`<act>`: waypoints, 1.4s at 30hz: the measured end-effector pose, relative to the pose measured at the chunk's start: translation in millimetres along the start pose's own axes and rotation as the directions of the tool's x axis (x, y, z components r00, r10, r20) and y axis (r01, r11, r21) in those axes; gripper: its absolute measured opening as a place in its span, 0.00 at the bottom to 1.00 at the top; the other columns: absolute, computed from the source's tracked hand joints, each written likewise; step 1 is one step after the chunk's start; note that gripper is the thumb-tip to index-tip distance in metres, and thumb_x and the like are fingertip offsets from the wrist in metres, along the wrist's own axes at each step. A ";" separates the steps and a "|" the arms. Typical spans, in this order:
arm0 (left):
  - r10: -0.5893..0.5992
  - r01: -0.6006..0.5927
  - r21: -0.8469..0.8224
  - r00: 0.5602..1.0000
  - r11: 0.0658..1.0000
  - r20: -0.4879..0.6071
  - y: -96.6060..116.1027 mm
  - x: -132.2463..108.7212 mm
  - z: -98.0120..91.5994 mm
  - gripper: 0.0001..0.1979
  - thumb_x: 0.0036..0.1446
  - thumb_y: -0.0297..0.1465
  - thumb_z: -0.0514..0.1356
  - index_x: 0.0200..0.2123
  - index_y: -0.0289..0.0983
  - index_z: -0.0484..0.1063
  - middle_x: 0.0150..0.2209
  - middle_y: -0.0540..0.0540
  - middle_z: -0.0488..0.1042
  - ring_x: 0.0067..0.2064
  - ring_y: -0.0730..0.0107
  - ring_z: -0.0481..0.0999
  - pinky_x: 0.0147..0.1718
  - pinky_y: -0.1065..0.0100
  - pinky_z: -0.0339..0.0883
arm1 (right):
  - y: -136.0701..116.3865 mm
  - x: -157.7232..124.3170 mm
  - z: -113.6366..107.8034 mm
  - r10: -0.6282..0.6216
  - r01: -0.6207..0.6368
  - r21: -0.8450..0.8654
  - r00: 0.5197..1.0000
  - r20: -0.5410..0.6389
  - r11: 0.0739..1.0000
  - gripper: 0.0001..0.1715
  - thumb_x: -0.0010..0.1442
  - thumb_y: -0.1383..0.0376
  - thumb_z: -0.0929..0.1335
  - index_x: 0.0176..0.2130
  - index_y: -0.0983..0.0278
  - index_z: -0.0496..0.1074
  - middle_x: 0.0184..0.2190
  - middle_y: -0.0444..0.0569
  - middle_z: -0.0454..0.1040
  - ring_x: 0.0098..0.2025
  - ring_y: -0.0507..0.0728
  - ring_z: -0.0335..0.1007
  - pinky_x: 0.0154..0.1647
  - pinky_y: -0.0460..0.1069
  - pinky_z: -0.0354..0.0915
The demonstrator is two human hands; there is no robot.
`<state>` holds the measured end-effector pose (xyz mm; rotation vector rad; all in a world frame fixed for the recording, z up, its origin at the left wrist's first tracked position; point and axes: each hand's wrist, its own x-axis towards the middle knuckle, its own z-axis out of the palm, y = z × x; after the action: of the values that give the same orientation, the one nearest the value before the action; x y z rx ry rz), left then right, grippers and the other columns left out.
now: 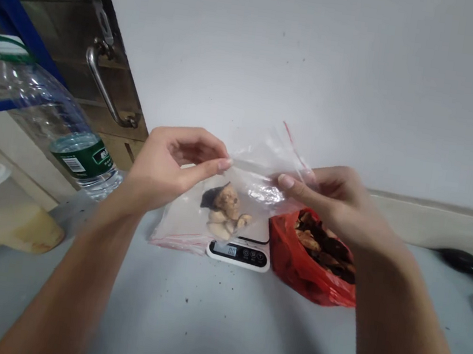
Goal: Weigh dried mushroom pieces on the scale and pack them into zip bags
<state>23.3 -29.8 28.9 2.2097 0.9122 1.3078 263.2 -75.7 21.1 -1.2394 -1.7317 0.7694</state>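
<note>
Between my two hands hangs a clear zip-lock bag (258, 174) with a red line along its zip edge. Several brown and pale dried pieces (227, 208) lie in its lower part. My left hand (177, 163) pinches one side of the bag between thumb and fingers. On the other side, my right hand (326, 191) grips it near the red strip, its fingers partly behind the plastic. Below the bag is a white digital scale (238, 255), its display reading 0.0. A stack of flat zip-lock bags (176, 236) lies left of the scale.
Right of the scale sits an open red plastic bag (294, 266) of dark brown dried pieces. At the left stand a large water bottle (78, 150) and a plastic tub (5, 210). A black object (463, 261) lies by the wall. Crumbs dot the grey table (181, 332).
</note>
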 end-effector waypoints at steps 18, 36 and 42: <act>0.344 -0.404 0.188 0.895 0.895 0.282 10.4 -17.9 76.0 0.10 0.70 0.29 0.57 0.40 0.39 0.79 0.41 0.45 0.82 0.46 0.61 0.79 0.47 0.61 0.75 | 54.4 -83.7 -98.4 -0.095 -0.194 -0.543 0.883 -0.460 0.817 0.26 0.67 0.62 0.64 0.60 0.58 0.78 0.55 0.54 0.82 0.58 0.70 0.78 0.60 0.65 0.71; 0.215 -0.475 0.148 0.626 0.867 0.750 18.1 -36.0 130.7 0.08 0.67 0.24 0.62 0.37 0.38 0.81 0.38 0.49 0.84 0.53 0.58 0.74 0.58 0.60 0.67 | 64.7 -94.4 -91.0 0.366 -0.381 -0.455 0.922 -0.124 0.805 0.24 0.63 0.54 0.66 0.54 0.62 0.76 0.53 0.60 0.83 0.51 0.69 0.82 0.50 0.62 0.76; 0.177 -0.432 0.148 0.625 0.889 0.760 13.0 -40.0 122.5 0.13 0.68 0.21 0.59 0.36 0.39 0.81 0.37 0.48 0.83 0.54 0.60 0.73 0.54 0.63 0.68 | 74.1 -60.5 -72.4 0.340 -0.475 -0.488 0.876 -0.343 0.732 0.08 0.55 0.68 0.68 0.27 0.57 0.64 0.27 0.48 0.82 0.32 0.60 0.80 0.32 0.51 0.71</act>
<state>121.5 -70.0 -45.2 2.8870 0.4343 0.2476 368.3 -109.0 -26.1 -2.0859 -1.5460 0.3196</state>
